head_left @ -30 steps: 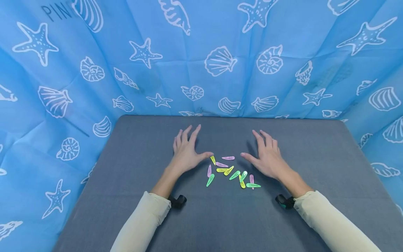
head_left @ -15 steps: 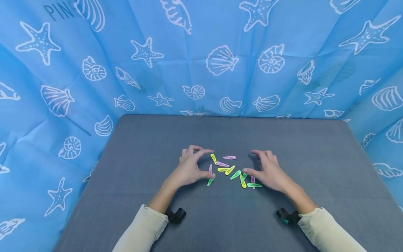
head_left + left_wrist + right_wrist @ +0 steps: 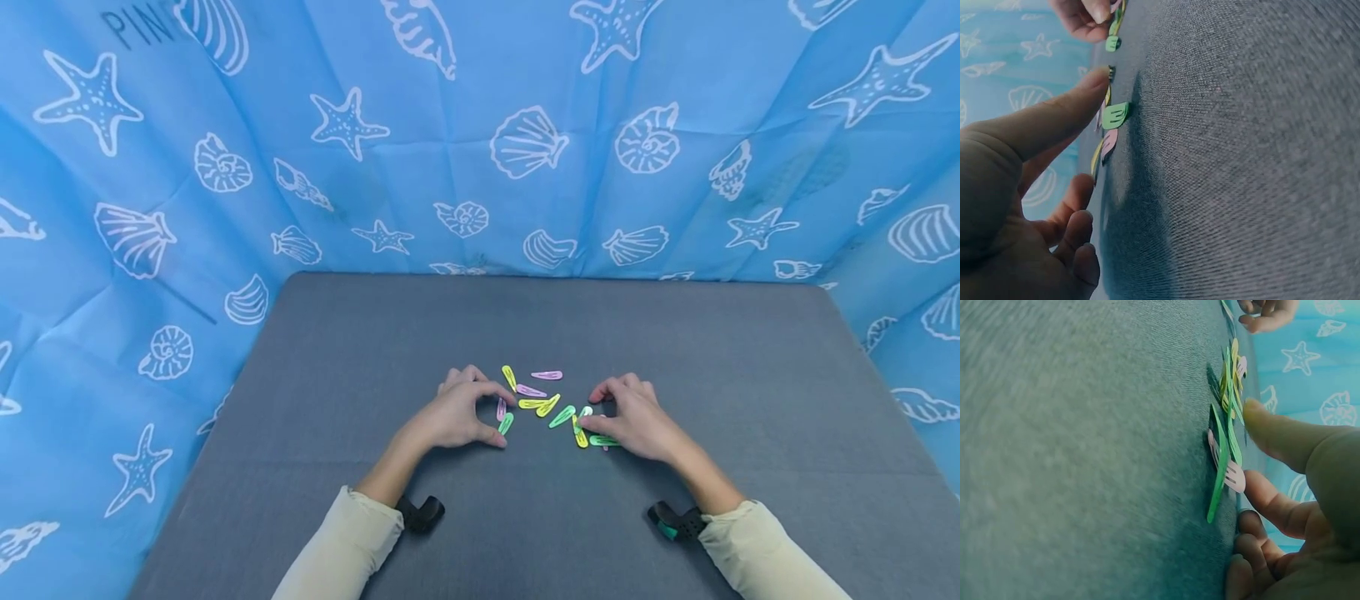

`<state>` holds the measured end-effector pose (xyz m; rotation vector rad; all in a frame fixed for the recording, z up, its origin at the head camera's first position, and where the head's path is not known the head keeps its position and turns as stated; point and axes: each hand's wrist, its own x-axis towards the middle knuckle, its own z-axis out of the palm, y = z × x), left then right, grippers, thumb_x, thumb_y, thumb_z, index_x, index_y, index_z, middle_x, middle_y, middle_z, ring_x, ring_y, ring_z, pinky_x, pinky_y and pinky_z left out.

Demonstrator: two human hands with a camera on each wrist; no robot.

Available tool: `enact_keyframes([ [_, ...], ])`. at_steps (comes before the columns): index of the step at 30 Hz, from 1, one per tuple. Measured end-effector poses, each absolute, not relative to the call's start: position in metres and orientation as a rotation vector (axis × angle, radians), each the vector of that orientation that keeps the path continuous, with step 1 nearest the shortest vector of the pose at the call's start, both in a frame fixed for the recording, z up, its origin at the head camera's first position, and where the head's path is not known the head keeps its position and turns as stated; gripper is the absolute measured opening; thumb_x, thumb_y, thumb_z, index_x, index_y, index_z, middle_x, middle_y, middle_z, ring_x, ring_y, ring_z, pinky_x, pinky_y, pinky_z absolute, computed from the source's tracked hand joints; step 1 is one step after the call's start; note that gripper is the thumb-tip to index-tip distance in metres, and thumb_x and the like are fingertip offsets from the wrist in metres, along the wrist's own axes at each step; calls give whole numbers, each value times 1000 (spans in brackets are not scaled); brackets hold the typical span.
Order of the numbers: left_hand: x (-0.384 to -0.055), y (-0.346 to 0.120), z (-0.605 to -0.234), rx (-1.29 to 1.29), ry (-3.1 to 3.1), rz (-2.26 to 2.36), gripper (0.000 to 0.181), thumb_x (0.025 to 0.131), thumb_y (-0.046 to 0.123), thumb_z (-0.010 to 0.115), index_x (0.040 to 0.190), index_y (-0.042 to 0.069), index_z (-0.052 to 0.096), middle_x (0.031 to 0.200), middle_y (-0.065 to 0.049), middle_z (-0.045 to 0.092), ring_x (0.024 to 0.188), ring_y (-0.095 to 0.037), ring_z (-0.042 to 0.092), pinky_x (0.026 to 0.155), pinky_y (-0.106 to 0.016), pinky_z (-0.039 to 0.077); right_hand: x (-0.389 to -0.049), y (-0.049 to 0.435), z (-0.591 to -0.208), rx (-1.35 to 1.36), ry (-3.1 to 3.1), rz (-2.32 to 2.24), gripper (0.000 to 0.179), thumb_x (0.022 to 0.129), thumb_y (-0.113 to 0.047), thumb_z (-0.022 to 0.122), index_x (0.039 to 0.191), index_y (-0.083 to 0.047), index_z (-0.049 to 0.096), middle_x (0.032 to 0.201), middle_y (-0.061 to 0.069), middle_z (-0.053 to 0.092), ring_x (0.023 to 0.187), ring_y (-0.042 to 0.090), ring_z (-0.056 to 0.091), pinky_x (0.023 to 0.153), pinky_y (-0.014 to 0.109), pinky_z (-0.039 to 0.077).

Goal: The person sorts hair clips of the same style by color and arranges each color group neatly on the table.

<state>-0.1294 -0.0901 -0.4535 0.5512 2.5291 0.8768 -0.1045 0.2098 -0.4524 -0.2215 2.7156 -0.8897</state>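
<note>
Pink, yellow and green snap hair clips lie loosely scattered in the middle of the table. My left hand (image 3: 456,414) curves around a green clip (image 3: 506,423) and a pink clip (image 3: 501,409), its thumb and index finger apart. In the left wrist view, those fingers show a gap with nothing pinched. My right hand (image 3: 633,422) hovers at the cluster's right end, partly hiding a green clip (image 3: 603,441) that lies across a pink clip (image 3: 1234,477). Its thumb and index finger are spread too. Between the hands lie a yellow clip (image 3: 548,405) and a green clip (image 3: 562,416).
Grey cloth covers the table (image 3: 480,517). A blue curtain (image 3: 450,125) with white shells and starfish hangs behind and beside it. Farther back in the group are a pink clip (image 3: 547,375) and a yellow clip (image 3: 509,377).
Both hands have drawn back toward the person and lowered to the clips, their fingers going from widely spread to more curved. The clips look unmoved.
</note>
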Motion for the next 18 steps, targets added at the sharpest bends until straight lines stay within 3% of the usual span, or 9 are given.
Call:
enact_keyframes([
  [9,-132,-86,-455,581,2516,805,44,76,32,92,116,39,75,118,3,51,107,-19,38,87,-37,32,-106,210,-455,-253,2757,-887,19,88,-28,79,95,-15,68,106,12,52,100,31,38,75,36,29],
  [15,-133,-85,-459,578,2535,807,33,77,28,91,105,38,76,115,5,51,107,-19,38,89,-38,32,-109,210,-457,-268,2755,-883,16,88,-26,80,92,-16,67,104,12,52,98,30,38,76,36,28],
  [18,-134,-84,-460,585,2539,870,19,81,29,88,96,35,76,110,6,52,103,-19,39,87,-38,33,-109,210,-457,-266,2749,-891,17,87,-26,80,92,-16,68,103,11,52,97,30,38,75,36,28],
])
